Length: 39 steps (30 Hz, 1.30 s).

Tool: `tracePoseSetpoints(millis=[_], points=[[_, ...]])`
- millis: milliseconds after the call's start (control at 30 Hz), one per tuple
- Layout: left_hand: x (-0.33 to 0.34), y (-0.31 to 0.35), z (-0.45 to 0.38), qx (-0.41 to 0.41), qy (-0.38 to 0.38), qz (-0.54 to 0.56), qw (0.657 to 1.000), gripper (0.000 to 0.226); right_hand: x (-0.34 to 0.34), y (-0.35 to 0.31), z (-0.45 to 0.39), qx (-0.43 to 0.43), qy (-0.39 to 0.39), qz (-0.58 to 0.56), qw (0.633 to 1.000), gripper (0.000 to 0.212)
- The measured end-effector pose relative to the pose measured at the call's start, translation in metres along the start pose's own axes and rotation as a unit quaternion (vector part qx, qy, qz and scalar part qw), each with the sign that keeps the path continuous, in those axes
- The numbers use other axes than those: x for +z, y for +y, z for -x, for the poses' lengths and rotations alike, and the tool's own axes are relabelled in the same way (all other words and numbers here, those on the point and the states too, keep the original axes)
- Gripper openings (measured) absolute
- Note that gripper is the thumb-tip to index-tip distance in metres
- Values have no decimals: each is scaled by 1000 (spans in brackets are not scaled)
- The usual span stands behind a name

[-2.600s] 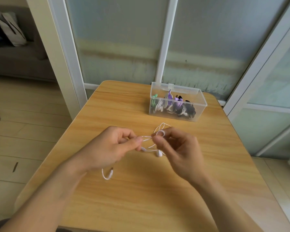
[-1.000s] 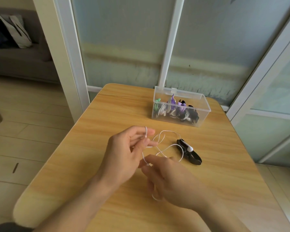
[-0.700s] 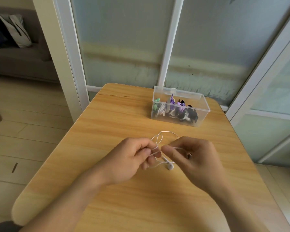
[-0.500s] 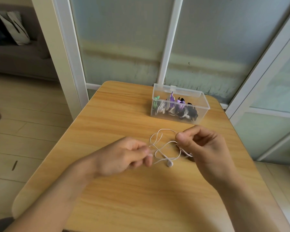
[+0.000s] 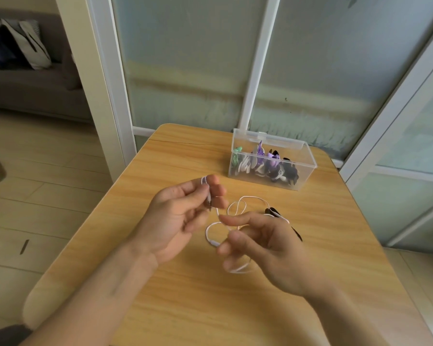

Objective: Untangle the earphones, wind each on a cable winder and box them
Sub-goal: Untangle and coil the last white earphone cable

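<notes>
Since half second ago: left hand (image 5: 178,216) has risen toward 11 o'clock, lifting white earphone cable (image 5: 235,208); right hand (image 5: 265,243) has dropped toward 5 o'clock, uncovering black cable winder (image 5: 275,213) on surface (image 5: 335,245).
Meaning, as judgement: cable drawn apart, loops opening, untangling underway, winding not begun.
Left grip: fingers curled, pinching cable at fingertips.
Right grip: fingers loosely spread, cable looped between them; firm hold unclear.
Clear box (image 5: 308,168) at 1 o'clock, holds wound earphones.
</notes>
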State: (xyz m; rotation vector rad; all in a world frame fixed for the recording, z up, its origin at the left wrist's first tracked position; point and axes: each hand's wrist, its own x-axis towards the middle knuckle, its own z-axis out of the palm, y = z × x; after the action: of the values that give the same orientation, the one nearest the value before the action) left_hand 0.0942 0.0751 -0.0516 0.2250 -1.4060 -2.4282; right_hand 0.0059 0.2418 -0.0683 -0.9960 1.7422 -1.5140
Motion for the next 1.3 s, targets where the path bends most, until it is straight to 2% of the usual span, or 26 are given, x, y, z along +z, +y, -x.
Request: tracePoseSetpoints(millis=[67, 133, 233, 300, 367, 433, 533, 633, 733, 800, 900, 1033, 1067, 1100, 1133, 1200, 1300], points=[[2, -2, 2, -3, -7, -12, 1000, 16, 13, 6, -2, 0, 36, 28, 999, 18], [2, -5, 2, 5, -17, -58, 998, 25, 21, 10, -4, 15, 58, 30, 998, 16], [-3, -9, 1, 35, -5, -138, 990, 29, 27, 11, -6, 37, 62, -30, 997, 16], [-5, -9, 1, 21, -6, -112, 994, 33, 26, 8, -5, 49, 57, -98, 992, 22], [-5, -6, 2, 4, -12, -46, 999, 24, 26, 4, -3, 52, 41, -110, 992, 29], [-7, -6, 1, -9, 20, -4, 1000, 10, 25, 2, -2, 57, 4, -91, 994, 32], [-10, -13, 2, -4, 103, -25, 994, 21, 22, 1, 2, 87, -65, -85, 990, 44], [-8, -15, 6, 10, 97, -75, 992, 19, 21, -1, 4, 84, -95, 6, 992, 61], [-5, -6, 8, 7, 97, -73, 993, 27, 18, -2, 4, 82, -61, 120, 988, 73], [-4, -4, 7, 15, 104, -67, 992, 30, 16, -3, 3, 89, -17, 140, 986, 63], [-3, -3, 4, 39, 125, -49, 990, 33, 16, -8, 3, 92, 48, 70, 992, 29], [-1, -2, 3, 54, 133, -45, 989, 32, 19, -2, 1, 25, 155, 65, 986, 12], [-1, -2, 3, 58, 135, -45, 988, 31, 18, -1, 0, 20, 176, 42, 983, 10], [-1, -1, 4, 62, 141, -42, 987, 30, 17, 1, 0, 25, 190, -28, 981, 9], [-1, -1, 3, 65, 147, -39, 986, 29, 17, -1, -1, 41, 191, -137, 971, 7], [1, -2, 2, 62, 158, -25, 985, 27, 15, -9, 1, 72, 159, -335, 926, 14], [4, -3, -1, 29, 172, 34, 984, 20, 17, -13, 0, 52, 108, -434, 893, 22]])
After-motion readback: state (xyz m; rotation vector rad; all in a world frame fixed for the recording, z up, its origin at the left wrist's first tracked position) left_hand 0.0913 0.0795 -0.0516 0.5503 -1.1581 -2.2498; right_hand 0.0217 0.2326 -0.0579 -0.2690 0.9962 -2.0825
